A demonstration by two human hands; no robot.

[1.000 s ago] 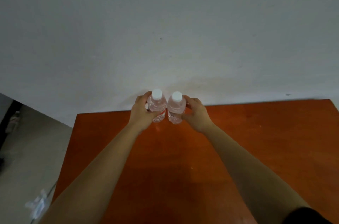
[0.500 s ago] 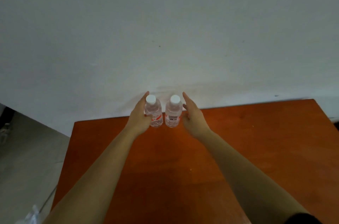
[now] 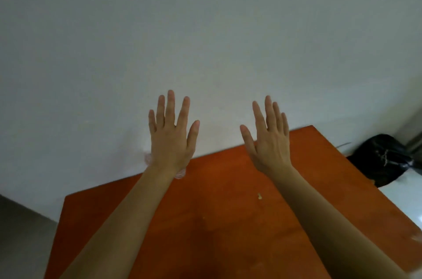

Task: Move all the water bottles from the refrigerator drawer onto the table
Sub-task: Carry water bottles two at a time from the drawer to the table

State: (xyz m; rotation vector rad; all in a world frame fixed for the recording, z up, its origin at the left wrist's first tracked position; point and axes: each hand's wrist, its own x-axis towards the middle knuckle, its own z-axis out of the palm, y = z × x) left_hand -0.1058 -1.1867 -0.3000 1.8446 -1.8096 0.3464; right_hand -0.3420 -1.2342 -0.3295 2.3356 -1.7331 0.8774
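Orange table (image 3: 228,221) against white wall (image 3: 205,27), black bag (image 3: 383,159) at rt, L hand (image 3: 171,141) & R hand (image 3: 271,148) spread wide, empty.

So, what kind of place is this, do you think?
Probably a plain room indoors, perhaps in a home; I cannot tell more. An orange-brown table stands against a bare white wall, and a black plastic bag lies on the pale floor to its right.

Two hands (image 3: 172,139) (image 3: 270,141), one table (image 3: 217,221), one black bag (image 3: 383,159)
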